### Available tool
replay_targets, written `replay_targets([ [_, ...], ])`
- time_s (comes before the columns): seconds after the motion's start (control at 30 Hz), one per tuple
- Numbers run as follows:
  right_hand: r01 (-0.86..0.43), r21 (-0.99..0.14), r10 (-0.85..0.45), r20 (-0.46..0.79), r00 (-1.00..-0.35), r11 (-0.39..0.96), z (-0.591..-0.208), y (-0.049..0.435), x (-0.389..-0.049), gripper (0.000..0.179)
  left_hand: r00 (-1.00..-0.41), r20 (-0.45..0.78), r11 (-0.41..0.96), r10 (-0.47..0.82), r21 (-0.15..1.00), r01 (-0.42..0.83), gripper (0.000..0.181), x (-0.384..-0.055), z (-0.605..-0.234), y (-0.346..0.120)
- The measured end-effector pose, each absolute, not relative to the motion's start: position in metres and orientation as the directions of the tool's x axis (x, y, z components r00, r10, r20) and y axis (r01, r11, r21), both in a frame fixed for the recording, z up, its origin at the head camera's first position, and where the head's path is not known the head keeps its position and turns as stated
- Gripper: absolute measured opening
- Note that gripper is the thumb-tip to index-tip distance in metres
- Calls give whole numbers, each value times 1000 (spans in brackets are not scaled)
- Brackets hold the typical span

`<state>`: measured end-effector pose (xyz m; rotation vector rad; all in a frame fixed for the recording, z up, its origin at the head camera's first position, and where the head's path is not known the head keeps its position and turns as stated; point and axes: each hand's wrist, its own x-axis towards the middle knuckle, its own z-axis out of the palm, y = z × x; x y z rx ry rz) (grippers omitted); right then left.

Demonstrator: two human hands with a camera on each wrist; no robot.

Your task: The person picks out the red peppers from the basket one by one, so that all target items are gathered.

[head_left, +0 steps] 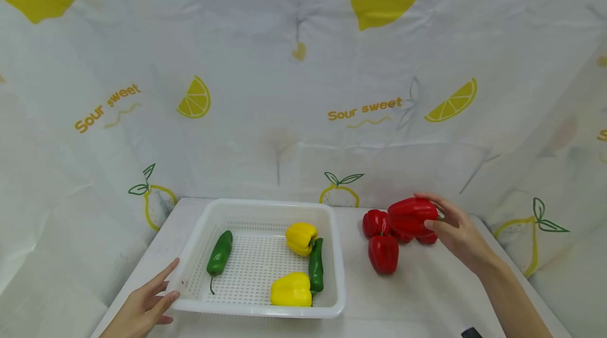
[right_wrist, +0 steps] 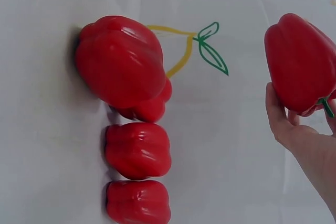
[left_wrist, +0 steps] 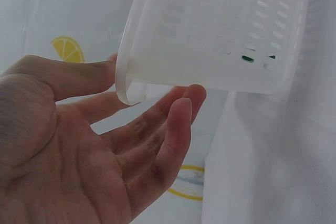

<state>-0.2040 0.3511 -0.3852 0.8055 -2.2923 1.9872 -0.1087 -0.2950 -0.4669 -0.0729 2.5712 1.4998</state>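
My right hand (head_left: 457,232) holds a red bell pepper (head_left: 410,216) raised above the other red peppers, thumb and fingers round its stem end. In the right wrist view the held red pepper (right_wrist: 302,64) shows its green stem. Several red bell peppers (head_left: 383,255) lie on the table beneath it. At the front left corner of a white plastic basket (head_left: 256,309), my left hand (head_left: 142,306) grips the rim. The left wrist view shows that hand's curved fingers (left_wrist: 178,135) below the rim. Inside the basket are two yellow bell peppers (head_left: 291,289) and two green chili peppers (head_left: 220,254).
The white table (head_left: 351,296) meets a hanging sheet (head_left: 265,117) printed with lemons at the back and sides. A dark object (head_left: 471,332) pokes in at the bottom edge, right of centre. The red peppers lie to the right of the basket.
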Motion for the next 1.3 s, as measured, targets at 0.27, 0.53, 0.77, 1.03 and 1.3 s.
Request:
replay_targets([
  [0.27,-401,-915,-289,370,-883,54,-392,354,-201,51,-985,-160,491,63,865,-109,76,-108,-469,-297],
  [0.53,-400,-916,-333,370,-867,24,-394,354,-201,51,-985,-159,495,60,862,-110,76,-107,-468,-296],
  [0.77,-371,-928,-354,340,-871,21,-395,358,-202,52,-986,-157,490,61,865,-108,75,-107,-467,-295],
  [1.03,-316,-944,-358,263,-896,98,-397,366,-206,50,-986,-159,481,45,869,-118,77,-105,-468,-296],
  [1.3,-287,-936,-348,204,-915,204,-399,368,-205,49,-985,-159,487,69,867,-106,77,-106,-467,-297],
])
